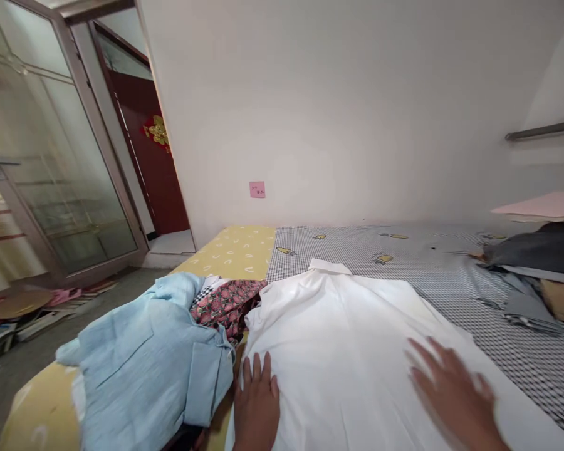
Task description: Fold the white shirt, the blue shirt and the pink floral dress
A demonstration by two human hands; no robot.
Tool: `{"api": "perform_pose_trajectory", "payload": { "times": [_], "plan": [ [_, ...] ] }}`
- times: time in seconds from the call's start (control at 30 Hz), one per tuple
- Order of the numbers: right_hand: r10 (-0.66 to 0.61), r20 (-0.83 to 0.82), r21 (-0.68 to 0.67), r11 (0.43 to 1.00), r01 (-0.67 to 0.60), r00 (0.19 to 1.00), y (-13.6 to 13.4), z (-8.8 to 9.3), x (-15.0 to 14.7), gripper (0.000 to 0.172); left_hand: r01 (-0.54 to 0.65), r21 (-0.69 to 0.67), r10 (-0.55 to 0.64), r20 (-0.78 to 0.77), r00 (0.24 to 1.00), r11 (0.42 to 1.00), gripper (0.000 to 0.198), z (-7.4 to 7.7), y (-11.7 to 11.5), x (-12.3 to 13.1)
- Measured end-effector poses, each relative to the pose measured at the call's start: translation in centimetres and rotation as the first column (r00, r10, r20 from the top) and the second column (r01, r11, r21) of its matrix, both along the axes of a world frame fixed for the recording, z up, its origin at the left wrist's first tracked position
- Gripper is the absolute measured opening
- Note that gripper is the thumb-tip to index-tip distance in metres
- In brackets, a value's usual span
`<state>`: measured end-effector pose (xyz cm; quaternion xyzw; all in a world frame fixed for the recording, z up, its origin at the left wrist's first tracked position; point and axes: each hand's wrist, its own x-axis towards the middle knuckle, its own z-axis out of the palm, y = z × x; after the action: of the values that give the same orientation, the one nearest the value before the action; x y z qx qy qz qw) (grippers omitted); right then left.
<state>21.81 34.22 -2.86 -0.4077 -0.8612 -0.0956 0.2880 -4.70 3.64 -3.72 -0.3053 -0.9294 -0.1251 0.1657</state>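
Note:
A white collared shirt lies spread out on the bed, its collar toward the wall and its lower part running out of the frame. My left hand rests flat on the shirt's left edge, fingers stretched toward the collar. Over the right side of the shirt is my right hand, fingers spread and slightly blurred; whether it touches the fabric I cannot tell. Left of the shirt, a light blue garment lies heaped beside a red patterned cloth.
The bed has a black-and-white checked sheet and a yellow patterned part. Dark and grey folded clothes are stacked at right under something pink. A glass door stands at left, with assorted items on the floor.

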Motion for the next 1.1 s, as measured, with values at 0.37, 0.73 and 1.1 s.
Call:
{"api": "perform_pose_trajectory", "payload": {
  "times": [0.37, 0.73, 1.1],
  "plan": [
    [0.211, 0.012, -0.187, 0.961, -0.205, 0.977, -7.5, -3.6, -5.7, 0.055, -0.123, 0.263, 0.079, 0.173, 0.982, 0.957, 0.043, 10.7, 3.1, -8.3],
    [0.202, -0.005, -0.206, 0.958, -0.199, 0.979, -7.9, -2.9, -6.1, 0.053, 0.137, 0.056, -0.146, 0.240, 0.960, 0.989, 0.032, 10.9, 8.7, -2.5],
    [0.193, -0.025, -0.242, 0.951, -0.193, 0.981, -8.8, -1.1, -6.1, 0.051, 0.354, 0.201, -0.402, 0.309, 0.862, 0.914, 0.021, 8.3, 5.1, -2.4]
  ]
}}
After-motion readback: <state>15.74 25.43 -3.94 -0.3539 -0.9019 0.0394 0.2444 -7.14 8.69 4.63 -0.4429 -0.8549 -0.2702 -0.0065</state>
